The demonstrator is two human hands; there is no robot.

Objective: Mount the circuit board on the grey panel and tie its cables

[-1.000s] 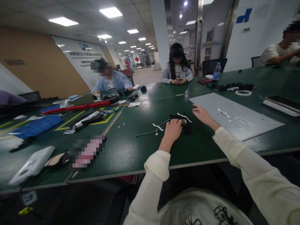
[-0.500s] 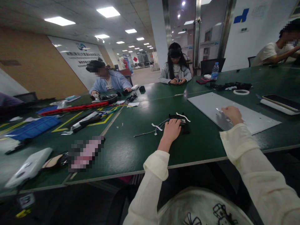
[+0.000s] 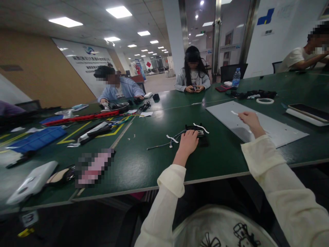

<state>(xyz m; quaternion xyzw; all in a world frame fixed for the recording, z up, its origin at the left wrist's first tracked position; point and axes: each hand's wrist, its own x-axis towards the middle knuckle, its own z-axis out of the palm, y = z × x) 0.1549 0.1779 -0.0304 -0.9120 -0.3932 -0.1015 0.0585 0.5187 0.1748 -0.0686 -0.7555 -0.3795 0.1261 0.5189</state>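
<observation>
My left hand rests with curled fingers on a small black device on the green table. Grey wires with white tape strips run from the device to the left. My right hand is raised over a grey metal sheet and pinches a white tape strip lifted off it. Another white strip lies across the device.
A white tape roll, black parts, a water bottle and a phone lie at the right. Three people sit at the far side. Blue tray, red bar and white devices lie left.
My right hand went from beside the black device to the grey sheet, pinched a white tape strip there and lifted it. My left hand stayed on the device.
</observation>
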